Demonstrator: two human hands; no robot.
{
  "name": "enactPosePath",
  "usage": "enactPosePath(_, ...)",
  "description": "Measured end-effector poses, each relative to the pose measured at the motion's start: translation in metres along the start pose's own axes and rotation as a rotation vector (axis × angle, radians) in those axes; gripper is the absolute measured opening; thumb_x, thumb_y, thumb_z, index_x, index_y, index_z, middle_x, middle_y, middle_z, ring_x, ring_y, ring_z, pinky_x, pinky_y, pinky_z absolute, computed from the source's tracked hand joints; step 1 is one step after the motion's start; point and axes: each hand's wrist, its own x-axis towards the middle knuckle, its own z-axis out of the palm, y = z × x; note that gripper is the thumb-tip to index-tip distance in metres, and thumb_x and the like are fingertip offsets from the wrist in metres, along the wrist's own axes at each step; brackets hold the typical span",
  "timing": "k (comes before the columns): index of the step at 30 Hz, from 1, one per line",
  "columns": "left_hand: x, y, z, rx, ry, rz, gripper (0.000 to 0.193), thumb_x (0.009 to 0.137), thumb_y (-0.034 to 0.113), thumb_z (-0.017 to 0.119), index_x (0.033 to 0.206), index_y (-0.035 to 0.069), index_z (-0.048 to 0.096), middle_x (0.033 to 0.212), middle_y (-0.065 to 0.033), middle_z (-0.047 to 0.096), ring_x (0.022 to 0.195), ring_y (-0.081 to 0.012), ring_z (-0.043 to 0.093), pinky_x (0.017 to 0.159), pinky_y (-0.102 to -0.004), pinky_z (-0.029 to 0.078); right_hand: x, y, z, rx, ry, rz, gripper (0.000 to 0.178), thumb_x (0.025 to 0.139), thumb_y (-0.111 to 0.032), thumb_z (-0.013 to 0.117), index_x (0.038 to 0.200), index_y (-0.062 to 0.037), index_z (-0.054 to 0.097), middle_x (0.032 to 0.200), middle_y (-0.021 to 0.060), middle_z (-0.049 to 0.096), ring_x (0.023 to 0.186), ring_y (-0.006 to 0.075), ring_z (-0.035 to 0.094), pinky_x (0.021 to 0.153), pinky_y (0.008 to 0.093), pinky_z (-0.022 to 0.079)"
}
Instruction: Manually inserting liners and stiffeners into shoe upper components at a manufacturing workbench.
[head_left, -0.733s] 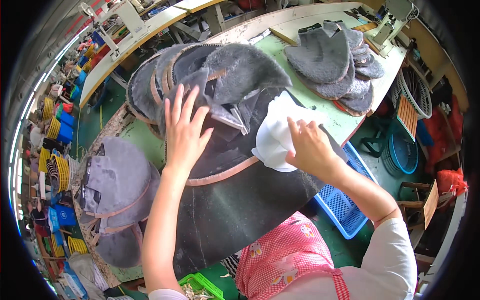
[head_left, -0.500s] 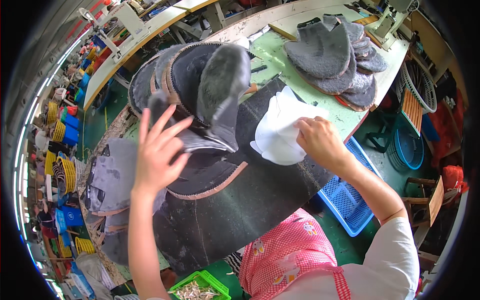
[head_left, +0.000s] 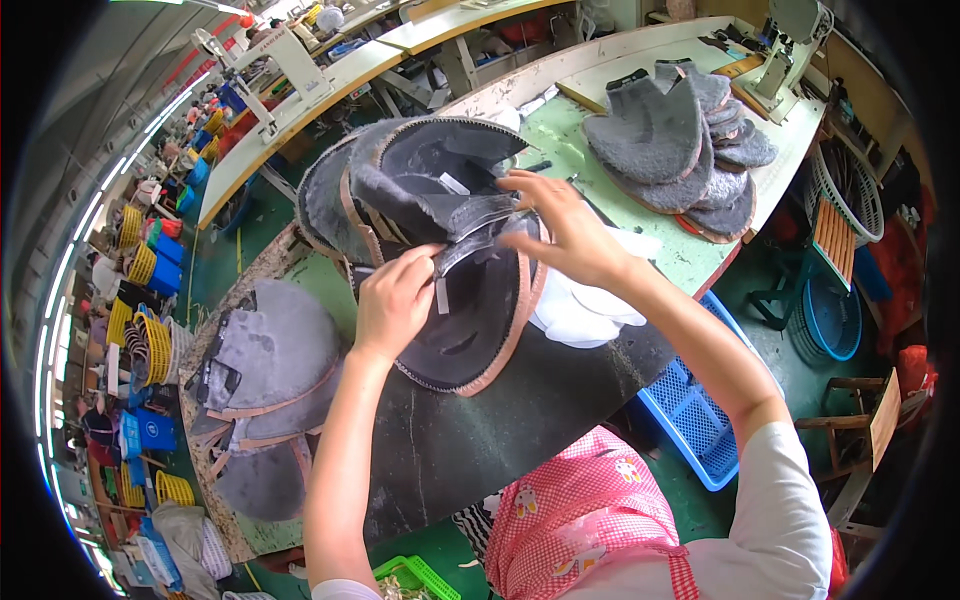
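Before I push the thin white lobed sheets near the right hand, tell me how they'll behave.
The thin white lobed sheets may slide apart, since several overlapping edges show. Their thinness suggests little weight, and lying low, they're unlikely to roll or tip.

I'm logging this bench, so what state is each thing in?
Left hand: pinching the grey piece's edge
Right hand: thumb and fingers spread at that piece
Grey piece: bent, between the hands
White pieces: overlapping, partly covered
Right fleece pile: fanned, overlapping
Left fleece pile: overlapping
Green basket: holding scraps
Apron: worn
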Motion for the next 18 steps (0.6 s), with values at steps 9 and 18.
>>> enactPosePath(9,-0.026,0.043,-0.062,-0.088,0.225,-0.097,0.024,0.079,0.004,0.073,0.077,0.005,0.049,0.09,-0.01,0.073,0.058,-0.0198,0.059,0.056,-0.0284,0.048,0.057,0.047,0.067,0.341,-0.162,0.525,0.035,0.091,-0.024,0.068,0.116,-0.0011,0.059,0.098,0.0165,0.069,0.061,0.0211,0.067,0.06,0.0339,0.054)
enactPosePath(18,-0.101,0.059,-0.064,-0.141,0.101,-0.736,0.038,0.084,0.008,0.074,0.114,0.001,0.052,0.108,-0.0146,0.063,0.106,-0.0255,0.061,0.094,-0.0368,0.047,-0.012,0.016,-0.05,-0.378,-0.725,0.519,0.063,0.081,-0.045,0.072,0.123,-0.0005,0.057,0.113,0.0186,0.066,0.103,0.032,0.064,0.085,0.0402,0.052)
